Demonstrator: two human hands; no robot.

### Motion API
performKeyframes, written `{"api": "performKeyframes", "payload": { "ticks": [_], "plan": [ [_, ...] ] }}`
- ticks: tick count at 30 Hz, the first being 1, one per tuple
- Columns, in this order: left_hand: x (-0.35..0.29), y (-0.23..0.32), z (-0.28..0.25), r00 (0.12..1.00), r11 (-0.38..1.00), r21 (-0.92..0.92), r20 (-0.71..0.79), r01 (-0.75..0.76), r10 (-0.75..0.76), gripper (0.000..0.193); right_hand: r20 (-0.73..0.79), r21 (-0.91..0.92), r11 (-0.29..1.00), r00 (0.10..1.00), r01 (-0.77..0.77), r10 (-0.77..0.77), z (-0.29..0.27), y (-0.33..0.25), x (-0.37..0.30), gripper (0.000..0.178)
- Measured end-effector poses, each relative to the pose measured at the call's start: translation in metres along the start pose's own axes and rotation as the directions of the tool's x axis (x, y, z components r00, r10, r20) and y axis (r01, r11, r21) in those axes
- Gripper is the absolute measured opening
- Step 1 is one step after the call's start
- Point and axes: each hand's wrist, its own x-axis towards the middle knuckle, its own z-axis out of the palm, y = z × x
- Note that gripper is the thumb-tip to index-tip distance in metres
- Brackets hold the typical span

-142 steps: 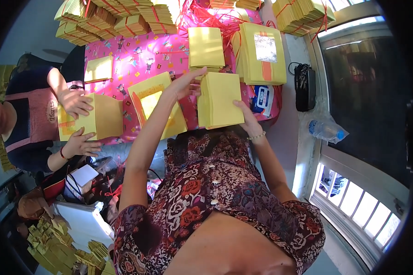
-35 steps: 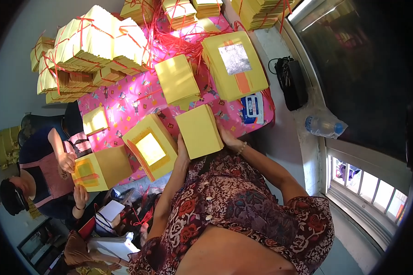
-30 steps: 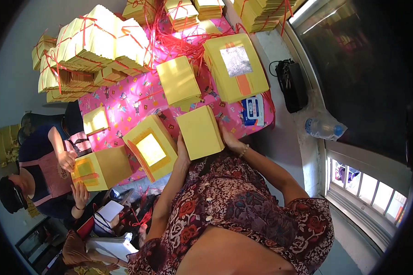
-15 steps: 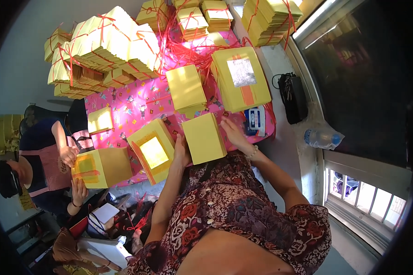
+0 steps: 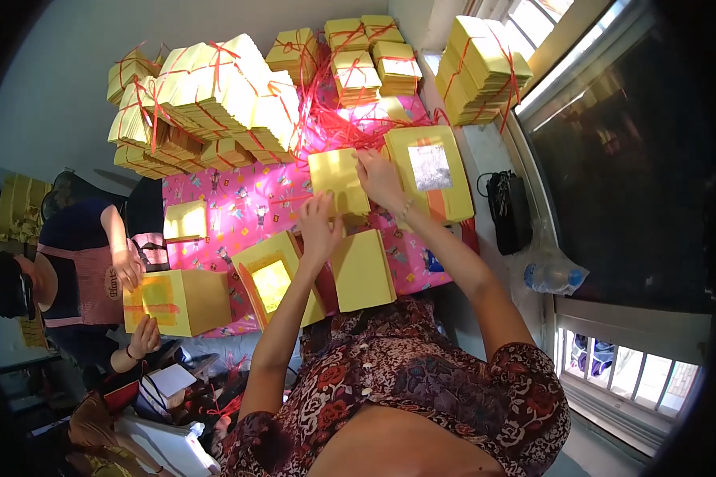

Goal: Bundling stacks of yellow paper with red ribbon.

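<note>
A stack of yellow paper sheets (image 5: 332, 169) lies on the pink cloth in front of me. My left hand (image 5: 320, 228) rests at its near left side, fingers apart and fingertips on the top sheet. At the far right corner of the same stack, my right hand (image 5: 379, 176) has its fingers bent together over the edge; whether they pinch paper or red ribbon is hidden. A second yellow stack (image 5: 363, 270) lies nearest me, untouched. To its left is a stack with an orange band and a shiny square (image 5: 272, 285). A larger stack with a silver square (image 5: 430, 167) stands right of my right hand.
Tied yellow bundles (image 5: 215, 91) are piled at the far left. Loose red ribbons (image 5: 334, 127) lie behind the stacks. A co-worker (image 5: 75, 262) on the left handles yellow sheets (image 5: 207, 300). A black pouch (image 5: 507, 211) and bagged bottle (image 5: 553, 278) are by the window.
Both my hands have left the nearest stack and reached forward to the stack beyond it. The nearest stack now lies on its own. The view has tilted slightly upward.
</note>
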Motion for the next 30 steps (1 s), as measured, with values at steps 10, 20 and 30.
{"api": "performKeyframes", "payload": {
  "ticks": [10, 20, 30],
  "plan": [
    [0.005, 0.019, 0.017, 0.964, 0.991, 0.136, 0.265, -0.011, -0.026, 0.048, -0.053, -0.494, 0.826, 0.939, 0.272, -0.341, 0.082, 0.075, 0.094, 0.024],
    [-0.007, 0.003, 0.018, 0.98, 0.993, 0.078, 0.171, 0.087, -0.1, 0.037, -0.132, -0.165, 0.891, 0.886, 0.423, -0.445, -0.014, -0.036, 0.011, 0.01],
    [-0.009, 0.04, -0.026, 0.835, 0.003, -0.892, 0.421, 0.451, -0.355, 0.031, -0.004, 0.055, 0.963, 0.964, 0.265, -0.265, -0.033, -0.061, -0.109, 0.016]
  ]
}}
